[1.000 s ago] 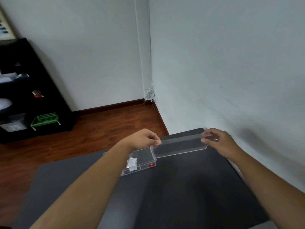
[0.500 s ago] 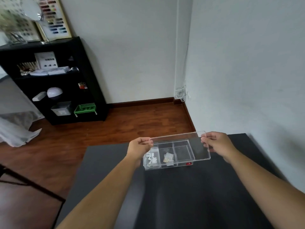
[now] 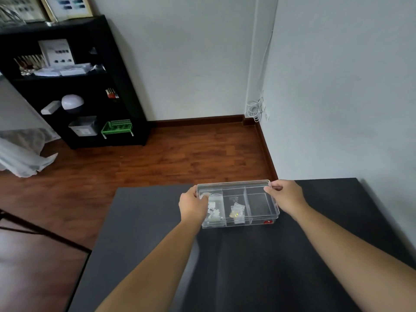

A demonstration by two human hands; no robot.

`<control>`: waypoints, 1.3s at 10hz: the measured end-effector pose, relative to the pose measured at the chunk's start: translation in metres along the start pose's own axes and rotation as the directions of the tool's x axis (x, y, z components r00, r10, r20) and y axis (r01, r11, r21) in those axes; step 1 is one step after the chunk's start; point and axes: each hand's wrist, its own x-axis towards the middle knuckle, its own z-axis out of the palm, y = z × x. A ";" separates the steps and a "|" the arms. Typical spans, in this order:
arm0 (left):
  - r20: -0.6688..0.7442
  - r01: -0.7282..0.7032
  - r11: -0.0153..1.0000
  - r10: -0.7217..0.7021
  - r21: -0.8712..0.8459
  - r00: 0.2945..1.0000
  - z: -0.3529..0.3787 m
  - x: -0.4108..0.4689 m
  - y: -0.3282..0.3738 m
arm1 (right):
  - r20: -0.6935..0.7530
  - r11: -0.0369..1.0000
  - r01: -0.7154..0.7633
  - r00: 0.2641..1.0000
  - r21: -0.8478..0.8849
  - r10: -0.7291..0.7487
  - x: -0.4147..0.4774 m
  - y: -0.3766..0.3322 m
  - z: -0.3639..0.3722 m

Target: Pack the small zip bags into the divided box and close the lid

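A clear divided box with three compartments stands on the dark table near its far edge. Small zip bags lie in the left compartment and more zip bags in the middle one; the right compartment looks empty. The clear lid lies over the box, level with its rim. My left hand grips the lid's left end and my right hand grips its right end.
The table's far edge runs just behind the box, with wooden floor beyond. A white wall stands close on the right. A black shelf unit with small items stands at the far left.
The lid was held out to the right of the box; both hands have carried it left and lowered it onto the box. The camera has also tilted down.
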 end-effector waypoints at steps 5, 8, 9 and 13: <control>0.031 -0.002 0.984 -0.003 0.179 1.000 0.009 0.004 -0.013 | -0.013 0.994 0.021 1.000 -0.109 -0.022 -0.013 0.001 0.012; 0.026 -0.053 0.983 0.049 0.174 0.998 0.009 0.013 -0.015 | 0.023 0.996 0.021 1.000 -0.082 -0.019 -0.013 0.006 0.015; 0.026 -0.057 0.984 0.054 0.170 0.998 0.009 0.014 -0.016 | 0.020 0.998 0.011 1.000 -0.058 -0.010 -0.012 0.007 0.016; 0.003 -0.333 0.876 0.354 0.349 0.935 -0.015 -0.016 -0.024 | -0.080 0.962 0.195 0.974 -0.192 -0.214 -0.040 0.008 0.008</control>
